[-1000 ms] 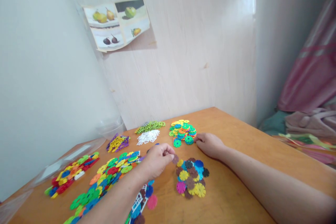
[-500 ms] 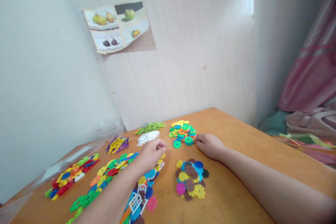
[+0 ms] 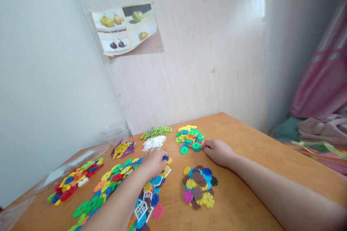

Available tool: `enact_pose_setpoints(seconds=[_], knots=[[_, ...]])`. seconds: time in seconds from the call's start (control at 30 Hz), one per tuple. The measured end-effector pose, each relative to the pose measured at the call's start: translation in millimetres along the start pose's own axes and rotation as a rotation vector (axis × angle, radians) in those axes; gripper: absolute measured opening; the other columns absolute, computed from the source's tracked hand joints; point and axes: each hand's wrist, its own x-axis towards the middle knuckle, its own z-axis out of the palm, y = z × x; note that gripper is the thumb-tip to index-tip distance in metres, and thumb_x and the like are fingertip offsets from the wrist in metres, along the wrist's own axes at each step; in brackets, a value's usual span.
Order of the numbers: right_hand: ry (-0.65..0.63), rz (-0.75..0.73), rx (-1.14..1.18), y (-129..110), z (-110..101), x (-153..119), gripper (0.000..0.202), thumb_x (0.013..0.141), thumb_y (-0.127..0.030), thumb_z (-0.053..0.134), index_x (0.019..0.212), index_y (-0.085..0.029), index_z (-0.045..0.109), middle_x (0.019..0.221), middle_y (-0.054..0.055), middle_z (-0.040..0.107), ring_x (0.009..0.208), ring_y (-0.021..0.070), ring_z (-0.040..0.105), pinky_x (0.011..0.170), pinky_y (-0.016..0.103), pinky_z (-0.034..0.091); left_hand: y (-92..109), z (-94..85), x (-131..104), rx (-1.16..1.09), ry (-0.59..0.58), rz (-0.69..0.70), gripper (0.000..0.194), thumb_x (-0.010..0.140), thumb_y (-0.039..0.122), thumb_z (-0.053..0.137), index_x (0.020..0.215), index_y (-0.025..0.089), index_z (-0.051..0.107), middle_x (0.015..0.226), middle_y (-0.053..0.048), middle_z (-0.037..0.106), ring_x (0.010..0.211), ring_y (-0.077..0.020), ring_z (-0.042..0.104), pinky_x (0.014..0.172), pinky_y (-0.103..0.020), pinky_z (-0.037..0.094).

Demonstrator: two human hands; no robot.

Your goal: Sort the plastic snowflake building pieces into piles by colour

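My left hand (image 3: 155, 162) reaches down over the far end of a long mixed pile of notched plastic discs (image 3: 117, 177). Its thumb and index finger close around a dark blue disc (image 3: 165, 158) at that spot; the other fingers are hidden behind the hand. My right hand (image 3: 219, 151) rests on the table with fingers curled in, its fingertips at the right edge of a heap of green, yellow and orange discs (image 3: 190, 138). What those fingertips hold, if anything, is hidden. Nearer me lies a heap of brown, yellow and blue discs (image 3: 199, 187).
White lattice pieces (image 3: 154, 143), green pieces (image 3: 157, 132) and purple-yellow pieces (image 3: 123, 148) lie toward the back. Red and yellow blocks (image 3: 74, 180) are at left, near a clear plastic tub (image 3: 115, 133). White window-shaped pieces (image 3: 140, 210) and a pink disc (image 3: 158, 211) lie in front.
My left hand has lowered and moved slightly left, onto the mixed pile, and a blue disc now shows at its fingers. My right hand stays beside the green and yellow heap.
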Motion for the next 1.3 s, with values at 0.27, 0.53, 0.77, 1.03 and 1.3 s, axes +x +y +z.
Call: enact_pose_setpoints(seconds=[0.27, 0.53, 0.77, 1.03, 1.3], knots=[[-0.006, 0.017, -0.015, -4, -3, -1, 0.029, 0.087, -0.024, 0.046, 0.096, -0.028, 0.073, 0.101, 0.002, 0.074, 0.095, 0.0199, 0.064, 0.073, 0.026, 0.040, 0, -3.0, 2, -0.118, 0.095, -0.053, 0.014, 0.074, 0.016, 0.058, 0.086, 0.022, 0.063, 0.092, -0.003, 0.068, 0.087, -0.0198, 0.060, 0.072, -0.027, 0.038], [-0.006, 0.025, -0.006, -5, -3, -2, 0.029, 0.086, -0.023, 0.047, 0.097, -0.028, 0.073, 0.101, 0.001, 0.074, 0.095, 0.0198, 0.065, 0.073, 0.026, 0.040, 9, -10.2, 3, -0.315, 0.045, -0.111, 0.009, 0.078, 0.024, 0.056, 0.082, 0.023, 0.064, 0.073, 0.001, 0.066, 0.067, -0.0151, 0.058, 0.058, -0.024, 0.032], [-0.008, 0.026, -0.007, -4, -3, -2, 0.029, 0.086, -0.025, 0.047, 0.097, -0.028, 0.074, 0.102, 0.001, 0.075, 0.096, 0.0204, 0.065, 0.071, 0.026, 0.039, 42, -19.7, -6, -0.645, -0.070, -0.110, 0.015, 0.076, 0.028, 0.057, 0.082, 0.017, 0.065, 0.067, 0.001, 0.061, 0.062, -0.0136, 0.054, 0.056, -0.023, 0.034], [-0.010, 0.024, -0.009, -3, -3, -1, 0.029, 0.086, -0.026, 0.047, 0.099, -0.029, 0.074, 0.102, 0.001, 0.074, 0.096, 0.0204, 0.065, 0.073, 0.026, 0.040, 77, -36.0, -17, -0.752, -0.141, -0.013, 0.023, 0.080, 0.032, 0.056, 0.092, 0.018, 0.070, 0.081, 0.000, 0.068, 0.073, -0.0154, 0.058, 0.065, -0.024, 0.042], [-0.013, 0.026, -0.017, -4, -3, -1, 0.028, 0.087, -0.025, 0.047, 0.096, -0.028, 0.073, 0.101, 0.001, 0.074, 0.096, 0.0201, 0.065, 0.072, 0.026, 0.039, 19, -13.2, 6, -0.328, -0.001, -0.017, 0.019, 0.075, 0.022, 0.062, 0.091, 0.021, 0.071, 0.091, -0.004, 0.072, 0.086, -0.0200, 0.063, 0.076, -0.028, 0.043]])
